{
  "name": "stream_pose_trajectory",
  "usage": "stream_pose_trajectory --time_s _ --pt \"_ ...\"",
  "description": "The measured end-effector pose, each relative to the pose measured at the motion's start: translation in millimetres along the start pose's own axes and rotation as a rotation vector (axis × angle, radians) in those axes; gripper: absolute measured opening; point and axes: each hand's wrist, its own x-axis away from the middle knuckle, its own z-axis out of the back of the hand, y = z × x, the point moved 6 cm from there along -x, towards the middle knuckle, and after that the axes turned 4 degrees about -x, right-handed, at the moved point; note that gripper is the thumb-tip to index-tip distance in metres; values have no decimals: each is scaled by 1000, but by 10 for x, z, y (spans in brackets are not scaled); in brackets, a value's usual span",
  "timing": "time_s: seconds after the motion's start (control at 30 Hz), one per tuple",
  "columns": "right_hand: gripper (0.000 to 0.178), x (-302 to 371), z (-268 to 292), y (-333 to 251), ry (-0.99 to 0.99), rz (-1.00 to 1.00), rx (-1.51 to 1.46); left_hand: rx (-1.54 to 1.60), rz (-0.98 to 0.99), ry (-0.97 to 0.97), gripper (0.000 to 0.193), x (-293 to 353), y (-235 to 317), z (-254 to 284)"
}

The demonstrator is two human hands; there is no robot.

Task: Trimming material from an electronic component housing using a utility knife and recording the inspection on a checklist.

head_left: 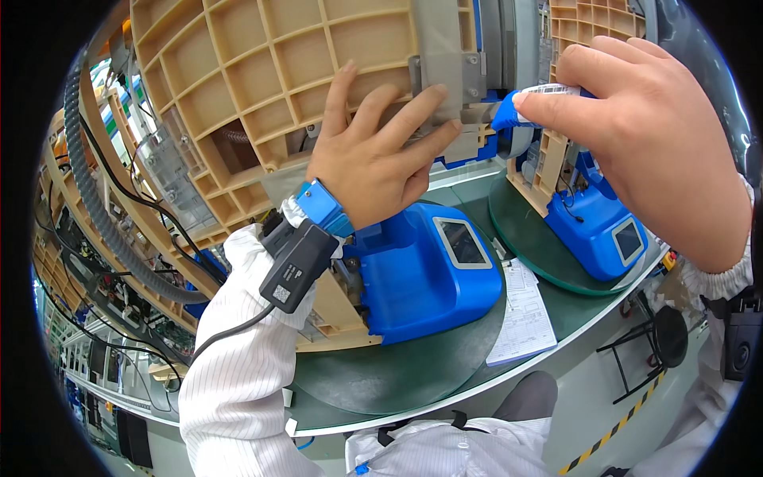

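My left hand (373, 155) lies with fingers spread on a tan ribbed plastic panel (238, 36). Its fingertips reach the lower part of a pale translucent strip (439, 48) that runs down the panel beside a metal hinge-like plate (474, 75). To the right, my right hand (616, 111) is closed around a blue-and-white hand tool (509, 113) with a printed label. The tool's blue end points left toward the panel's edge; my fingers hide most of its body, so its exact kind cannot be told. A blue machine base with a small screen (413, 270) sits below my left hand.
A second blue unit (596, 234) stands on a green turntable (517, 246) to the right. Printed sheets (524, 318) lie by the bench's front edge. A grey corrugated hose (99, 199) and cables run along the left. A black stool (668, 338) stands on the floor.
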Motion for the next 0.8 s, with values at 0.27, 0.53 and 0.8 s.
stream_pose_trajectory --time_s 0.27,0.53,0.8 --pt "36 42 -55 29 -36 -35 3 -15 -3 -13 48 9 -10 -5" --pt "35 96 -157 75 46 -42 -56 -21 1 3 48 27 -20 1" --pt "34 21 -159 41 8 -92 -30 -17 1 -19 53 7 -14 18"
